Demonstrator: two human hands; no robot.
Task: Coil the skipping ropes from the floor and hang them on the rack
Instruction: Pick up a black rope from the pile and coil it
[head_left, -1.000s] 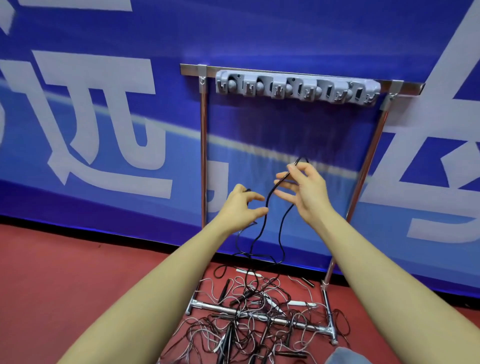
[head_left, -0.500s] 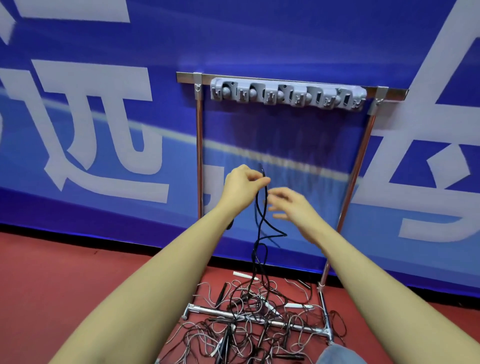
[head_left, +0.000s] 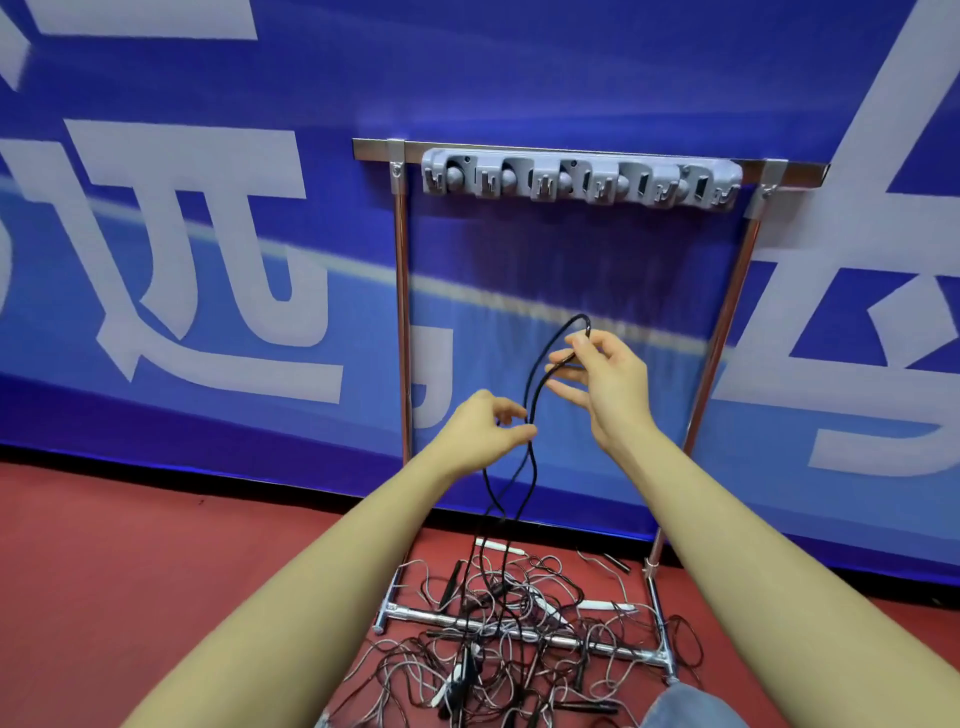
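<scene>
A blue banner (head_left: 208, 156) with large white characters fills the background and comes down to a red floor (head_left: 104, 571). In front of it stands a metal rack (head_left: 400, 312): two upright poles, a top bar and a floor bar with feet. Fixed to the top bar is a grey hook strip (head_left: 582, 179) with a row of clips and hooks, none of them carrying a rope. On the floor around the rack's base lies a tangled pile (head_left: 519, 639) of skipping ropes, black and pale cords mixed with black and white handles, some draped over the floor bar. Two bare forearms reach in from the lower edge towards the rack. One black rope (head_left: 535, 384) is lifted out of the pile, held in the air between the poles and well below the strip. The right hand (head_left: 605, 379) is the higher one; its grip is a pinch of thumb and forefinger clamped on the rope just under a small loop that arches over the fingers, the other fingers spread loosely. The left hand (head_left: 485, 428) is lower and just to the left; its fingers are curled together round the two strands where they pass side by side. Below it the strands part, hang loosely and run down into the pile. A patch of blue denim shows at the bottom edge.
</scene>
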